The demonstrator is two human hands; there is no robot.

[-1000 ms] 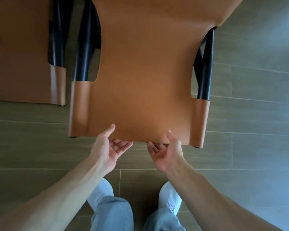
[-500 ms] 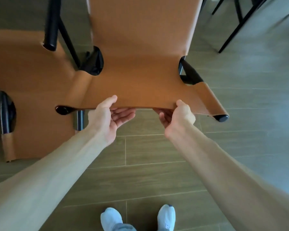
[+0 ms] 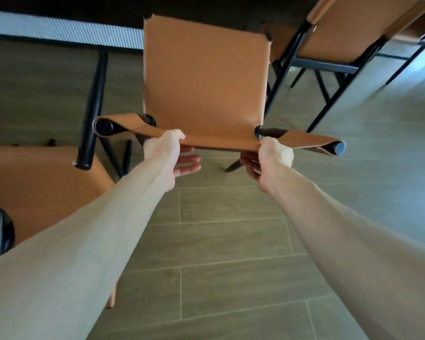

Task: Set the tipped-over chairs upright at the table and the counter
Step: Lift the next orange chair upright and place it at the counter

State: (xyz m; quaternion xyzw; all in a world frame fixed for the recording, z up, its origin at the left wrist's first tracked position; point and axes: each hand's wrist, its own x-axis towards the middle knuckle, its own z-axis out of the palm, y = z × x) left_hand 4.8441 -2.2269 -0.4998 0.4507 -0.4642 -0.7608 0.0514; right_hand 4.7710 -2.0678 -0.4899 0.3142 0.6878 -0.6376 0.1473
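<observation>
1. While both hands hold its top edge, the chair [image 3: 204, 77] stands centre frame between its neighbours, its tan back edge-on to the camera and its seat running away toward the dark table [image 3: 206, 6] beyond.
2. The left hand [image 3: 168, 155] grips that edge with the thumb on top and the fingers under the leather; they look only partly curled.
3. The right hand [image 3: 271, 158] grips the same edge near the right arm post, thumb over and fingers tucked beneath.
4. One thin black leg shows under the edge, between the hands. Whether all the feet are on the floor [image 3: 231, 241] I cannot tell, since the seat hides them.
5. My reading is that this chair is nearly upright, or just there, and needs only settling and perhaps a nudge toward the table.
6. Just beside it on the left, a second chair [image 3: 42, 182] lies with its leather broad to the camera and a black post angled across it; it looks tipped over and not yet dealt with.
7. On the right, a third chair [image 3: 341, 33] stands on its black frame at the table and looks upright.
8. No counter is in view, so any chairs there cannot be judged.
</observation>
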